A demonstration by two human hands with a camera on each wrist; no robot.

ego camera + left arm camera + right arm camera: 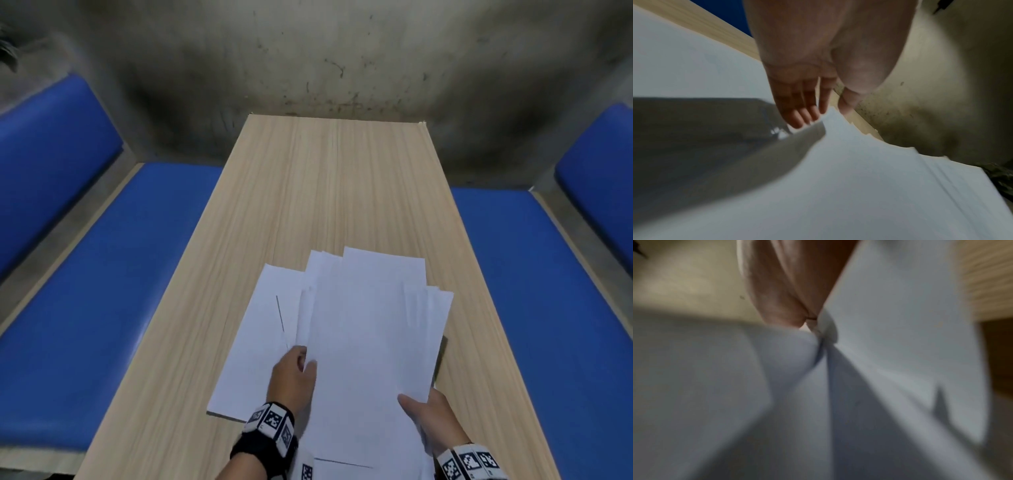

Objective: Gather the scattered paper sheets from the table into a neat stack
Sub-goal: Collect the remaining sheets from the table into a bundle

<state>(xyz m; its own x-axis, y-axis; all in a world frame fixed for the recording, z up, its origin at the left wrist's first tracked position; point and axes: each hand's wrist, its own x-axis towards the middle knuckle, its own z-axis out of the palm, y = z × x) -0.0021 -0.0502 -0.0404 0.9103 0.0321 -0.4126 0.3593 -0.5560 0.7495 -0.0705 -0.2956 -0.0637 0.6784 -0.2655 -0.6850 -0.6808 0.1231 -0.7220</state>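
Several white paper sheets lie in a loose, fanned pile on the near half of the wooden table. One sheet sticks out to the left under the others. My left hand is at the pile's left edge, and the left wrist view shows its fingers straight, touching the edge of the sheets. At the near right corner my right hand pinches the sheets, thumb on top and fingers hidden underneath. In the right wrist view the paper creases where that hand grips it.
Blue padded benches run along the left side and the right side of the table. A stained concrete wall stands just behind the table's far edge. The pile's near end reaches past the bottom of the head view.
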